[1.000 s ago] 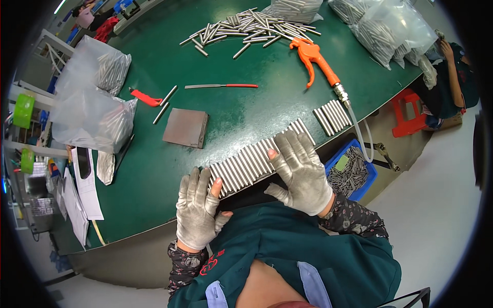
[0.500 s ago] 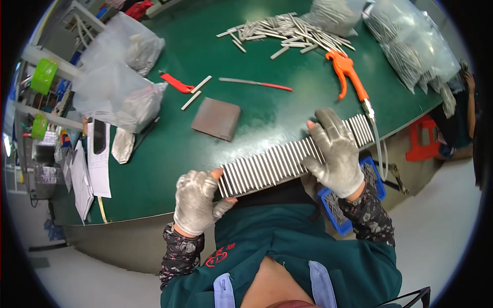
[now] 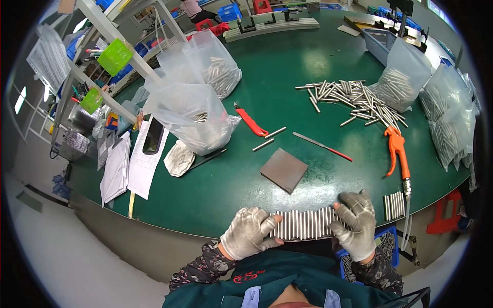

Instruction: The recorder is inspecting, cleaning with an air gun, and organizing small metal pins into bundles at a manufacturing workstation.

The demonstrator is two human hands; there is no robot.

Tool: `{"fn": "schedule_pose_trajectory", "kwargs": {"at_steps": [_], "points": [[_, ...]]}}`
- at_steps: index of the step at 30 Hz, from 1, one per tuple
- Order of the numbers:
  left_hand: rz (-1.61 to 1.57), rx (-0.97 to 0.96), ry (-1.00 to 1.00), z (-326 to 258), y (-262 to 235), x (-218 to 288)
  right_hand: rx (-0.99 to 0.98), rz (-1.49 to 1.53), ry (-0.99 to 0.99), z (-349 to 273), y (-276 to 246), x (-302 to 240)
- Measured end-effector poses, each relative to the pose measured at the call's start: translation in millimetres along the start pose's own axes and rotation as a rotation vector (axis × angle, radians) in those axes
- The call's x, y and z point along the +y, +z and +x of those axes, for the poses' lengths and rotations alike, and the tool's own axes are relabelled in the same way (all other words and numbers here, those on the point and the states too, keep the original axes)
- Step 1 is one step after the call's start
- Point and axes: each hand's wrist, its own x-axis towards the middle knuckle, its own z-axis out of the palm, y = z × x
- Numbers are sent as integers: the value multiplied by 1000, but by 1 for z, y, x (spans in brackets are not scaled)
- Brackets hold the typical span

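Steel rods (image 3: 303, 225) stand side by side in a tight row along the near table edge. My left hand (image 3: 248, 234), in a greyish-white glove with bare thumb and forefinger tips, grips the row's left end, with thumb and forefinger at opposite ends of the rods. My right hand (image 3: 356, 227), gloved the same way, is bent around the row's right end and covers some rods there. To the right of that hand, past a gap, lies a smaller group of rods (image 3: 394, 206).
Beyond the row lie a brown square block (image 3: 284, 171), a red-handled file (image 3: 323, 147), a red cutter (image 3: 250, 121) and two loose rods. An orange air gun (image 3: 396, 151) rests at right, by a rod pile (image 3: 354, 100). Rod-filled bags (image 3: 192, 118) flank the table.
My head view has tilted up, showing more of the far table. My hands are closer together around the row. The right-hand group of rods now sits apart from it.
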Motion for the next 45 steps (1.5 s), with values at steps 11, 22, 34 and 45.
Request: {"fn": "schedule_pose_trajectory", "kwargs": {"at_steps": [11, 22, 34, 45], "points": [[-87, 62, -1, 27, 3, -3, -25, -72, -10, 30, 36, -25], [-137, 102, -23, 24, 10, 7, -45, -121, 5, 18, 32, -27], [-123, -15, 64, 33, 5, -1, -102, 113, -25, 23, 31, -17], [-464, 38, -24, 27, 21, -3, -135, 198, -24, 41, 52, -41]]}}
